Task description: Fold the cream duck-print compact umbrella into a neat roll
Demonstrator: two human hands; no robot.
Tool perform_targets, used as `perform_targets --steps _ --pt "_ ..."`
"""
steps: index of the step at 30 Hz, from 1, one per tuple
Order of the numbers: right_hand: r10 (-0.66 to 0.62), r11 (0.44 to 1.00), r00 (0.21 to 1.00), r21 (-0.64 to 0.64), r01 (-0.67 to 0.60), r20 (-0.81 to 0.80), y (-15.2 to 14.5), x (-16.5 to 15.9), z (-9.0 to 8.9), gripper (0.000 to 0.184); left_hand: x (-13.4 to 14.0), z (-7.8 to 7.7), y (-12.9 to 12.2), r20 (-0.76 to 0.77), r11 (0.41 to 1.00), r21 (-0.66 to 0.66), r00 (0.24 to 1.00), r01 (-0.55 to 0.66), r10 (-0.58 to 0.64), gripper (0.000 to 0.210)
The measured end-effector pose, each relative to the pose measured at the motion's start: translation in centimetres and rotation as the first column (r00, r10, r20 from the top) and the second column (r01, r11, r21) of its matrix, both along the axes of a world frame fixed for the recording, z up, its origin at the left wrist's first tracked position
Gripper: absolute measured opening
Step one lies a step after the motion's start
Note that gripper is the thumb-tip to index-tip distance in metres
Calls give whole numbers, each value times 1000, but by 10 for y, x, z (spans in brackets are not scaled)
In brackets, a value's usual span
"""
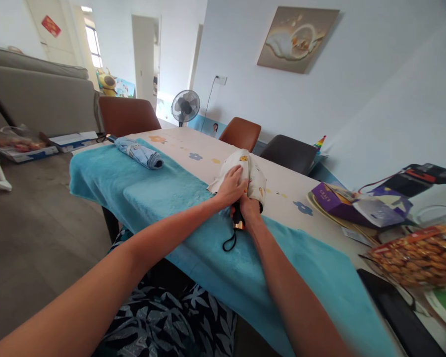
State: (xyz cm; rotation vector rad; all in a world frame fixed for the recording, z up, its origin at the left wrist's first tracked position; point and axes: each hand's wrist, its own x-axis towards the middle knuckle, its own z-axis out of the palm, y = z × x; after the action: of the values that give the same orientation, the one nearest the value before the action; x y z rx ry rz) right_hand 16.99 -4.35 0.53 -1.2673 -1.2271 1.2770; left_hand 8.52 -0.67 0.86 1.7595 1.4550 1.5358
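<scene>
One palm-down left hand [230,188] lies with its fingers extended over the gathered fabric of a white patterned umbrella [258,181]. Just beside it, the right hand [250,210] is curled round the base of that umbrella, where the black handle [238,219] begins; its fingertips are mostly hidden. The handle points back toward the person, and a black wrist loop [229,243] hangs from its copper-coloured end. The white umbrella is over the middle of the table [193,143], at the far edge of a turquoise cloth [163,196]; whether it rests there or is held just above cannot be told. On the same cloth, well apart to the left, lies a rolled blue umbrella [137,152]. To the right are a purple box [330,198], a bag of brown nuts [423,253] and a flat black object [401,312]. Across the table stand two brown chairs [128,113] and a dark chair [290,152]. Beyond them are a fan [186,105] and, on the wall, a framed picture [298,39]; a grey sofa [40,94] stands at the far left
</scene>
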Motion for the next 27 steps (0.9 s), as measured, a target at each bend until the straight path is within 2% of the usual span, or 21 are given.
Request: perform_targets --steps 5,8,11,14,17,20,22,24,27 --pt "-18 998 1000 -54 18 -4 -1 0 1 24 4 6 7 265 964 -256 964 67 4 67" --pt "8 998 1000 -69 -10 -29 0 1 1 24 1 4 10 467 941 -292 884 170 -14 69" --pt "68 994 997 -88 -71 -42 2 4 2 26 -1 -3 13 682 902 -224 721 370 -126 53" --pt "176 978 983 -103 -180 -44 2 7 3 29 -6 -8 15 842 812 -174 512 558 -171 36" --pt "308 944 950 -111 -311 -50 2 9 3 34 -15 -11 14 908 737 -175 397 653 -137 33" --pt "382 913 923 -142 -383 -35 2 8 1 37 -22 -11 11 944 716 -142 311 683 -110 31" --pt "374 910 927 -186 -371 -21 2 6 0 37 -24 -10 10 956 741 -125 280 659 -88 30" --pt "336 919 941 -201 -338 -43 2 4 -1 35 -25 -9 8 953 762 -136 293 633 -73 32" --pt "305 924 947 -210 -320 -102 2 3 -1 30 -25 -9 8 937 732 -170 338 660 -87 39"
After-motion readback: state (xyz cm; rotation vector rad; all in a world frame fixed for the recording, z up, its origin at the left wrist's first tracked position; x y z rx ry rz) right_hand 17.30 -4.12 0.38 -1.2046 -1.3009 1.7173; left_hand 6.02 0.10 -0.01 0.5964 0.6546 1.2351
